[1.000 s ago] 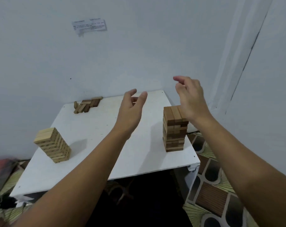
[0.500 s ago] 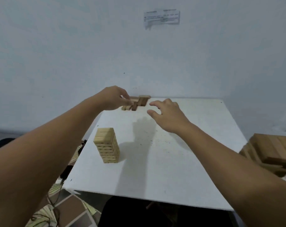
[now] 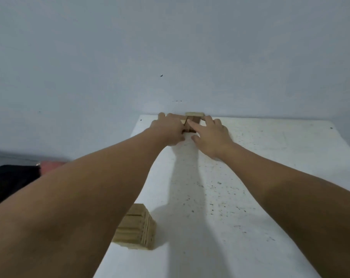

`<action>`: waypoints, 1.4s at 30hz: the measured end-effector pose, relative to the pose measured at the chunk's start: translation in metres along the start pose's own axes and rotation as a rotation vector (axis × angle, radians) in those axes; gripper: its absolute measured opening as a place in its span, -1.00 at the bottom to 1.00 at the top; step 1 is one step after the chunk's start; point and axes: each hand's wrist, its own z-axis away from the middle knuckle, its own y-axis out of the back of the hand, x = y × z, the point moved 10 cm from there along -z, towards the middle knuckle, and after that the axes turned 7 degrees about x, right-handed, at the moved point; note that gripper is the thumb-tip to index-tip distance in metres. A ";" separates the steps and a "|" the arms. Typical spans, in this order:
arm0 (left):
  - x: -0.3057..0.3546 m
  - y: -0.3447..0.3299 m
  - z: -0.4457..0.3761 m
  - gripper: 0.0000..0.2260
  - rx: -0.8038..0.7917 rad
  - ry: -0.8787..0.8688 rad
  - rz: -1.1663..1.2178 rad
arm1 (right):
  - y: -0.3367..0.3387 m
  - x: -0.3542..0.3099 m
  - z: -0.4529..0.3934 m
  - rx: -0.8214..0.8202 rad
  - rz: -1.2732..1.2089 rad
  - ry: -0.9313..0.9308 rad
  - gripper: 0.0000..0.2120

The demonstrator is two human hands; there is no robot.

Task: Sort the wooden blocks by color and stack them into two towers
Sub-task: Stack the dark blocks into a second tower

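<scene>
Wooden blocks [image 3: 191, 122], a small loose heap of dark brown and pale pieces, lie at the far edge of the white table [image 3: 260, 177], right against the grey wall [image 3: 170, 47]. One pale block [image 3: 194, 114] lies crosswise at the back of the heap. Both hands are on the heap. The left hand [image 3: 167, 130] covers its left side with fingers curled over the blocks; whether it actually grips one is hard to tell, as the hand hides them. The right hand [image 3: 212, 135] rests on the right side, fingers spread, forefinger laid along a dark block, thumb on the tabletop. Nearer, a tower of pale blocks [image 3: 138, 227] stands by the table's left edge, partly hidden by the left forearm. A dark object [image 3: 11, 181] lies off the table to the left.
</scene>
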 end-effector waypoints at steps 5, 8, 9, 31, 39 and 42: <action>-0.009 -0.020 -0.016 -0.74 -0.029 0.040 -0.006 | -0.022 0.001 -0.015 -0.074 0.123 0.074 -0.53; -0.007 -0.020 -0.015 -0.70 -0.030 0.063 -0.024 | -0.019 0.001 -0.010 -0.033 0.122 0.085 -0.53; -0.003 -0.019 -0.012 -0.69 -0.039 0.062 -0.034 | -0.018 0.001 -0.004 -0.026 0.109 0.089 -0.53; 0.122 -0.071 0.212 -0.77 0.055 0.040 0.404 | 0.005 0.036 0.293 0.070 -0.187 -0.104 -0.63; 0.136 -0.096 0.275 -0.42 0.088 -0.043 0.534 | 0.011 0.040 0.340 0.102 -0.435 -0.097 -0.64; 0.135 -0.092 0.278 -0.43 0.179 -0.026 0.591 | 0.013 0.045 0.342 0.081 -0.551 -0.138 -0.60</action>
